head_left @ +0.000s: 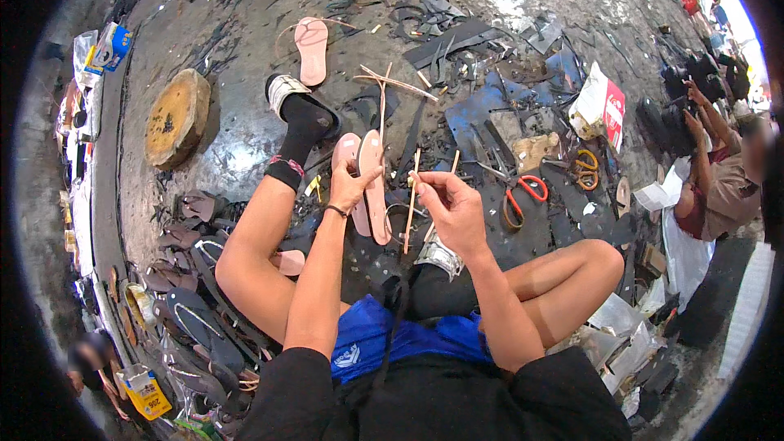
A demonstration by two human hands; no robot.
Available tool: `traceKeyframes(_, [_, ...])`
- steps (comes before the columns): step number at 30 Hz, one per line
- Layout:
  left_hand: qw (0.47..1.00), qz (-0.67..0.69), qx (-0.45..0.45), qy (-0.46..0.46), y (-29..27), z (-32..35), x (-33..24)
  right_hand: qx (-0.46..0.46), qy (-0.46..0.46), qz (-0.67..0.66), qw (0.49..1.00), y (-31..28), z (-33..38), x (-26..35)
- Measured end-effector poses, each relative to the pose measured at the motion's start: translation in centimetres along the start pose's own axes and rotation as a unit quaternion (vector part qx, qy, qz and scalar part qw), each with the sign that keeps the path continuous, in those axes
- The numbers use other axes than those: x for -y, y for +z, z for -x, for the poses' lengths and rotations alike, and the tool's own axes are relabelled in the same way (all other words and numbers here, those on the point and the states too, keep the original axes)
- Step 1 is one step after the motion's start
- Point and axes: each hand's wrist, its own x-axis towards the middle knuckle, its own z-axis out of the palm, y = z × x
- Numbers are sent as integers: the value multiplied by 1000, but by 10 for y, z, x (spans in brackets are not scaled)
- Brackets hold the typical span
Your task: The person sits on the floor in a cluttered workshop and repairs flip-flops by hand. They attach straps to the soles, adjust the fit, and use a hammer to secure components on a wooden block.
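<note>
My left hand (351,188) is closed around a pink sandal sole (373,208), which stands upright on edge in front of my lap. A second pink sole (346,149) sits right beside it, partly behind my fingers. From the held sole's far end, long thin pink straps (382,106) stretch out and cross. My right hand (452,211) pinches a narrow pink strap (410,224) between thumb and fingertips, just right of the soles. Another narrow strap (441,196) passes behind that hand. Farther off, a pink sandal (311,53) with loose straps lies on the floor.
Red-handled scissors (525,193) and yellow-handled scissors (586,170) lie to the right. A round wooden block (177,119) stands at the left, above a pile of dark sandals (196,310). Black and blue scraps (482,114) litter the floor. Another person (723,188) sits at the far right.
</note>
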Motion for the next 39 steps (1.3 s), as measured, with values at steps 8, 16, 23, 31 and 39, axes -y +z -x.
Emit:
traceKeyframes(8, [981,149,-36,120,-50,131,-108,72,-7,44,996,24,18,32])
traceKeyframes(16, [988,124,-62,71,-65,249,-124,168,-67,151,972,28,70,64])
traceKeyframes(23, [992,116,-47,30,-63,281,-127,202,-89,204,954,18,94,60])
traceKeyframes(31, [988,3,-33,154,-54,280,-104,132,16,87,987,33,110,31])
traceKeyframes(39, [994,48,23,90,-65,275,-93,164,-33,164,972,29,111,23])
